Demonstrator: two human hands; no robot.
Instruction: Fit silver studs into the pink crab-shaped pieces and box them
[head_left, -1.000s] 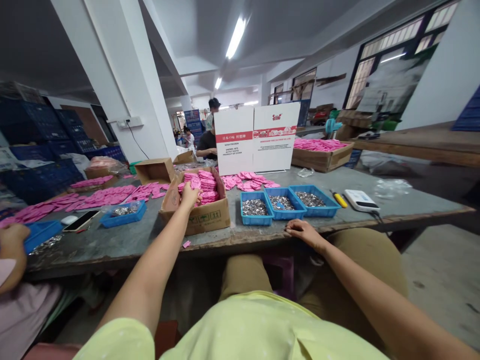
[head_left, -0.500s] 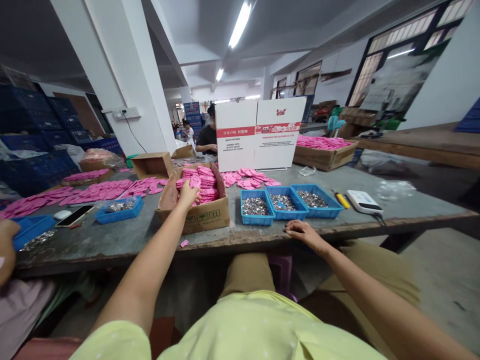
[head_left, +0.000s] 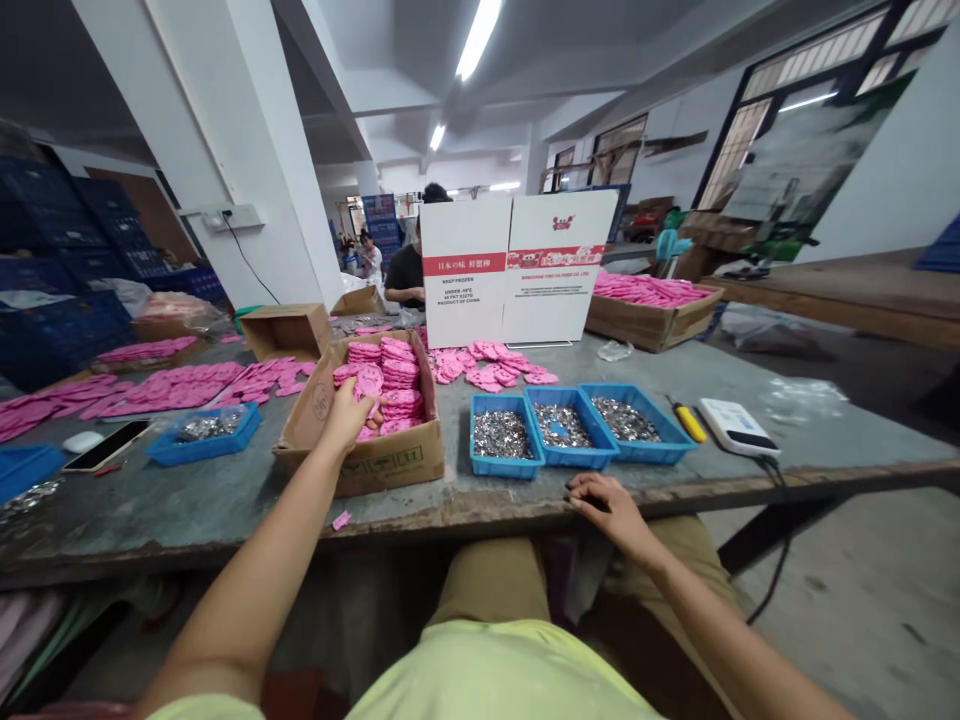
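Note:
My left hand reaches into an open cardboard box, its fingers closed on a flat pink plastic piece. Stacks of similar pink pieces fill the box's right and back parts. At the table's front edge, my right hand has thumb and forefinger curled together; whatever is between the fingertips is too small to make out. Just beyond it stand three blue trays of small shiny metal parts: a left tray, a middle tray and a right tray.
A white printed carton stands upright behind loose pink pieces. To the right lie a yellow-handled tool and a white scale-like device. On the left are another blue tray and a phone. A person sits beyond the carton.
My view has shifted, so the table sits slightly lower. My left hand stays in the box at the pink pieces. My right hand has moved little; the neighbour's arm has left the view.

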